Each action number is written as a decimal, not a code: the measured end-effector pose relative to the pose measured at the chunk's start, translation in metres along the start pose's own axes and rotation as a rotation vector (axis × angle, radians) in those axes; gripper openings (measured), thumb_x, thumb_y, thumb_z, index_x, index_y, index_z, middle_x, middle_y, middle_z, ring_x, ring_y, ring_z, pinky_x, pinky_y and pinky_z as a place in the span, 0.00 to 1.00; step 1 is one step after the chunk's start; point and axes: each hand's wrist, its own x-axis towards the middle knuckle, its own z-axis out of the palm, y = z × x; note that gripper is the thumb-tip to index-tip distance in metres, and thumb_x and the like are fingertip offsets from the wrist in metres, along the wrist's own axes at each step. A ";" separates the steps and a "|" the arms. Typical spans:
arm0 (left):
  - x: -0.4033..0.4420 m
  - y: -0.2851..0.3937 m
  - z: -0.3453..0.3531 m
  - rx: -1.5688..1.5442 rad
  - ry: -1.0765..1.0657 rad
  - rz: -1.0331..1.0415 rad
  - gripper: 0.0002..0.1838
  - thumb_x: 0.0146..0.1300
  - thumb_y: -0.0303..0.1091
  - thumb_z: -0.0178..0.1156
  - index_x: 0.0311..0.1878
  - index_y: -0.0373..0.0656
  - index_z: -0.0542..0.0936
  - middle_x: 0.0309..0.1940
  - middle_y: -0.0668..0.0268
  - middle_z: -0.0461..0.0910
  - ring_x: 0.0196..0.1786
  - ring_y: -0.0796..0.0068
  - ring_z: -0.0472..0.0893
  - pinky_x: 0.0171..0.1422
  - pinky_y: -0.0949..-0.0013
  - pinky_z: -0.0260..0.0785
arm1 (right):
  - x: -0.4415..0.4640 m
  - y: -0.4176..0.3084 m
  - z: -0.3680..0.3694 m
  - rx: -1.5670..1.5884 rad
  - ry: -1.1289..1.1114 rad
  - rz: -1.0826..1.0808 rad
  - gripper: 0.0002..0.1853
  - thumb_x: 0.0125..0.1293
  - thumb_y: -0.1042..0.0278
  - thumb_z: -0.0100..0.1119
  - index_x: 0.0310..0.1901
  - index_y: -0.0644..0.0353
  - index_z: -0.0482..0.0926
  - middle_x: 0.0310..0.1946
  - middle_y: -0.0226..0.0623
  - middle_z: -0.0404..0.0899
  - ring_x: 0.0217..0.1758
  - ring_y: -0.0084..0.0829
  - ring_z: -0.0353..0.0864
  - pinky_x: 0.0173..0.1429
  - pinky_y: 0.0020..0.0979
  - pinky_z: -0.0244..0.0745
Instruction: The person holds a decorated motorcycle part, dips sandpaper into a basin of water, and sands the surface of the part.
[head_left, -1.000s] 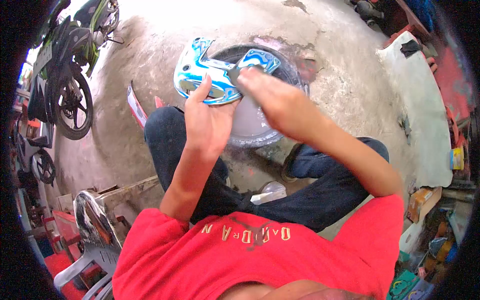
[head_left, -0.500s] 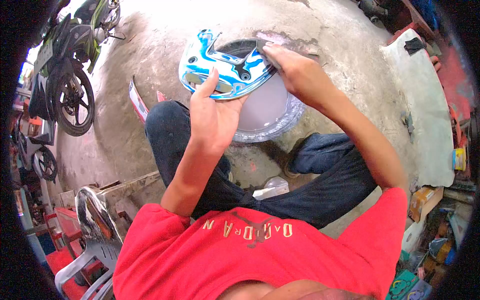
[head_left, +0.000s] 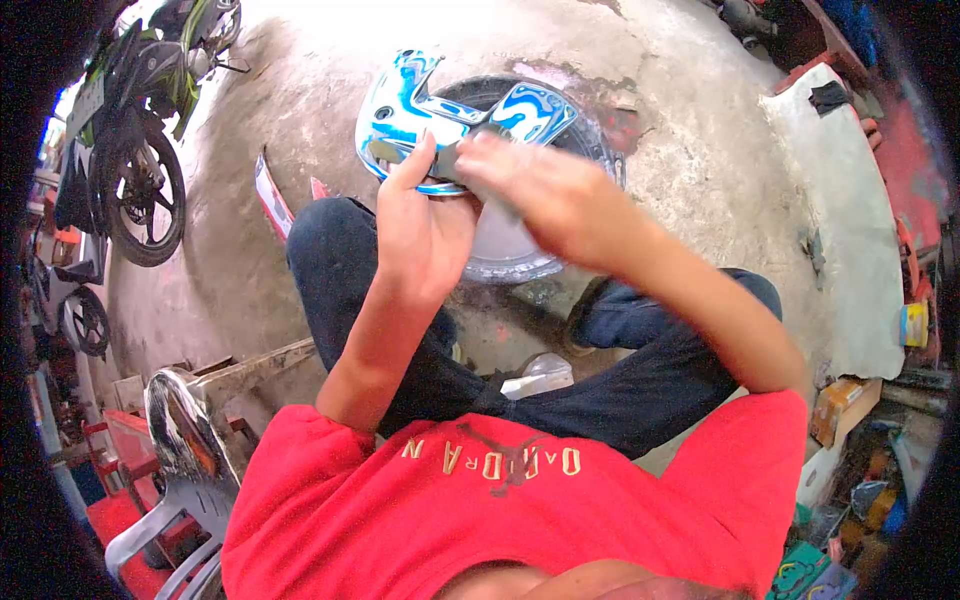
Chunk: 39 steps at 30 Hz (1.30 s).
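My left hand grips the lower edge of a blue-and-white glossy panel, its thumb over the front. The panel is held above a round basin of cloudy water on the floor. My right hand, blurred by motion, presses a dark grey pad against the middle of the panel, close to my left thumb. The fingers of my right hand lie together over the pad and hide part of it.
A motorcycle stands at the upper left. A red-and-white curved piece lies on the floor beside my knee. At the lower left is a grey plastic chair. A cardboard box and a yellow tub are at the right.
My right hand has moved left with the pad, from the panel's right end to its middle. My left hand keeps its hold and the panel has shifted slightly.
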 end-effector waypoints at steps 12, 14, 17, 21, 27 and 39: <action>0.003 -0.001 0.001 0.029 -0.092 0.048 0.21 0.75 0.31 0.43 0.68 0.38 0.59 0.65 0.52 0.67 0.67 0.52 0.70 0.71 0.43 0.64 | -0.036 0.133 -0.010 0.616 0.098 1.133 0.21 0.69 0.49 0.57 0.43 0.63 0.83 0.32 0.32 0.83 0.34 0.23 0.78 0.39 0.30 0.72; 0.004 0.001 0.000 0.048 -0.052 0.048 0.22 0.75 0.31 0.43 0.69 0.38 0.58 0.66 0.51 0.66 0.68 0.52 0.69 0.72 0.42 0.63 | -0.044 0.141 0.004 0.695 0.097 1.196 0.21 0.68 0.50 0.59 0.43 0.64 0.83 0.33 0.30 0.82 0.35 0.23 0.79 0.39 0.29 0.72; 0.006 0.005 0.001 0.037 -0.013 0.044 0.23 0.75 0.31 0.43 0.70 0.38 0.57 0.67 0.51 0.64 0.69 0.52 0.67 0.73 0.41 0.62 | -0.038 0.133 0.011 0.891 0.119 1.139 0.16 0.67 0.57 0.63 0.46 0.63 0.82 0.36 0.30 0.84 0.36 0.22 0.81 0.41 0.25 0.76; 0.006 0.010 -0.001 0.024 0.025 0.061 0.23 0.75 0.31 0.43 0.71 0.39 0.56 0.67 0.51 0.64 0.70 0.51 0.66 0.73 0.41 0.60 | -0.039 0.156 0.030 0.950 0.062 1.152 0.14 0.65 0.62 0.66 0.47 0.60 0.82 0.39 0.30 0.84 0.37 0.21 0.83 0.42 0.23 0.77; 0.008 0.018 -0.007 -0.007 0.065 0.085 0.22 0.74 0.29 0.44 0.68 0.36 0.59 0.65 0.48 0.65 0.70 0.48 0.65 0.74 0.37 0.56 | -0.069 0.193 0.118 0.855 0.041 1.212 0.18 0.56 0.65 0.73 0.47 0.60 0.82 0.36 0.29 0.84 0.32 0.20 0.82 0.32 0.22 0.73; 0.019 0.014 -0.030 0.135 0.072 0.060 0.21 0.74 0.32 0.45 0.67 0.38 0.61 0.64 0.52 0.68 0.67 0.52 0.69 0.73 0.40 0.59 | -0.185 0.166 0.338 0.709 -0.193 1.414 0.23 0.48 0.65 0.77 0.47 0.57 0.81 0.37 0.34 0.84 0.37 0.31 0.84 0.41 0.35 0.80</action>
